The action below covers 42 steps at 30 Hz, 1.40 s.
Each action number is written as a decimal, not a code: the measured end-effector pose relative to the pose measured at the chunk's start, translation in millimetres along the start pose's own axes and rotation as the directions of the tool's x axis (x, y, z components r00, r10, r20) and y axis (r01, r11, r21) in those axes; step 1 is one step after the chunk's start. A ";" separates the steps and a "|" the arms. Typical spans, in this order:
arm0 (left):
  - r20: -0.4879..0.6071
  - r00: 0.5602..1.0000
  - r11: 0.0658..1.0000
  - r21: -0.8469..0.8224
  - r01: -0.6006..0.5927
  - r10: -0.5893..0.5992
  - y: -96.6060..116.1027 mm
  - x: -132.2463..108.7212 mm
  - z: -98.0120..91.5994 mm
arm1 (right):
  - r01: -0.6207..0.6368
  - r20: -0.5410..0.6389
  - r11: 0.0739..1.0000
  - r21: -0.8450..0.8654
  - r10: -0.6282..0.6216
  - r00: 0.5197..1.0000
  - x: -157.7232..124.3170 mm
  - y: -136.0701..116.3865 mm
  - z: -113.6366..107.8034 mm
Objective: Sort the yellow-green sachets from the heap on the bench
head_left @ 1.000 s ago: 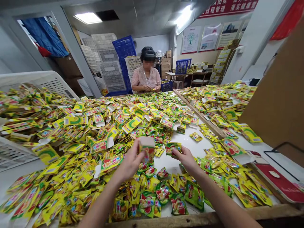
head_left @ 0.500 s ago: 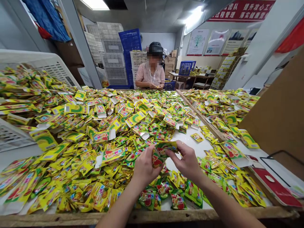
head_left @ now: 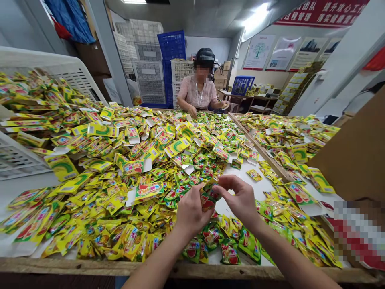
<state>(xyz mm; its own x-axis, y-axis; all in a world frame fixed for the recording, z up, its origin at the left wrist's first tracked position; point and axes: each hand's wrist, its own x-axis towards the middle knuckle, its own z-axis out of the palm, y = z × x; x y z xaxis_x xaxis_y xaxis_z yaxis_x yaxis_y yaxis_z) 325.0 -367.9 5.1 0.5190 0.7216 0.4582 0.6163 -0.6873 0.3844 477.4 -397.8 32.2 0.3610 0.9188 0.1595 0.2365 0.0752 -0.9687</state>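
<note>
Above the middle of the table, my left hand (head_left: pixel 192 208) is wrapped round a small green and yellow candy packet (head_left: pixel 208 196) with red fruit pictures. My right hand (head_left: pixel 237 196) pinches the upper right side of the same packet between thumb and fingers. Whether there is one packet or more between the hands cannot be made out. Green watermelon packets (head_left: pixel 230 252) lie just below the hands. Yellow packets (head_left: pixel 129 243) are heaped to the left. A flat printed box (head_left: pixel 148 192) with an open white flap rests on the heap left of my left hand.
A person (head_left: pixel 198 90) sits across the table, both hands over the far heap. A wooden strip (head_left: pixel 258 148) divides the table on the right. A white crate (head_left: pixel 81 76) spills boxes at the left. A cardboard sheet (head_left: pixel 351 152) stands at the right. The wooden front edge (head_left: pixel 216 271) runs below my forearms.
The view has shifted slightly, so the scene sits further right. The packet is tilted more upright in my hands. The person opposite has moved their hands apart, one reaching to the heap.
</note>
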 end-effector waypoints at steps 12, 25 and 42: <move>0.026 0.998 0.995 -0.084 0.061 -0.059 0.6 -1.3 3.8 | 0.275 0.317 0.918 -0.285 -0.180 0.931 -18.9 5.2 13.2; 0.325 0.916 0.749 -0.539 0.385 -0.237 -3.5 8.7 -17.8 | -0.301 0.259 0.907 0.294 0.228 0.939 -4.6 3.6 -7.9; 0.322 0.883 0.619 -0.630 0.469 -0.341 1.8 5.6 -3.9 | -0.335 0.228 0.890 0.309 0.273 0.935 -12.1 18.9 6.4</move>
<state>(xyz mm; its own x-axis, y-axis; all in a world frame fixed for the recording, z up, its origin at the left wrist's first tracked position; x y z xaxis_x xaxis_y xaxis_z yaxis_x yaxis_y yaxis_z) 326.7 -365.3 11.5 0.4391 0.8983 0.0153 0.2517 -0.1393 0.9577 471.8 -405.0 10.8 0.1965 0.9676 -0.1586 -0.1894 -0.1213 -0.9744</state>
